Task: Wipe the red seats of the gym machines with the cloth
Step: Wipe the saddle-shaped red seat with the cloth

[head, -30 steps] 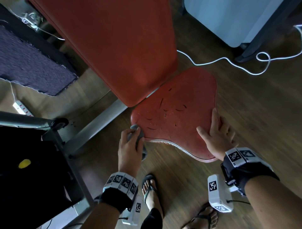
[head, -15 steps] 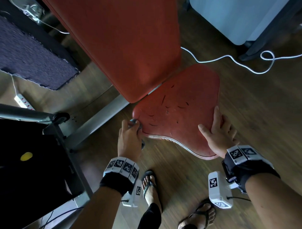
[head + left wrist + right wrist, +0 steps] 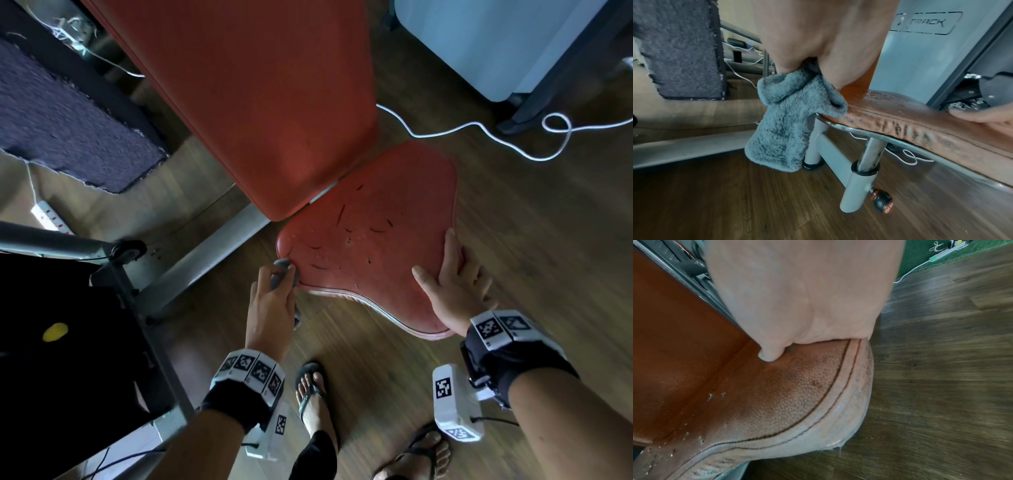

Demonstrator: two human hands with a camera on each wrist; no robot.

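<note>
A worn red seat with cracks sits low in front of a long red back pad. My left hand grips a fluffy grey cloth and holds it against the seat's near left corner; most of the cloth hangs below the edge. My right hand lies flat on the seat's right edge, fingers straight, thumb on top, holding nothing.
Grey steel frame tubes and a seat post with a knob stand beneath. A white cable loops over the wood floor. A dark carpeted block stands left; my sandalled feet are below.
My left hand with the cloth slid a short way up along the seat's left corner. The right hand has stayed on the right edge.
</note>
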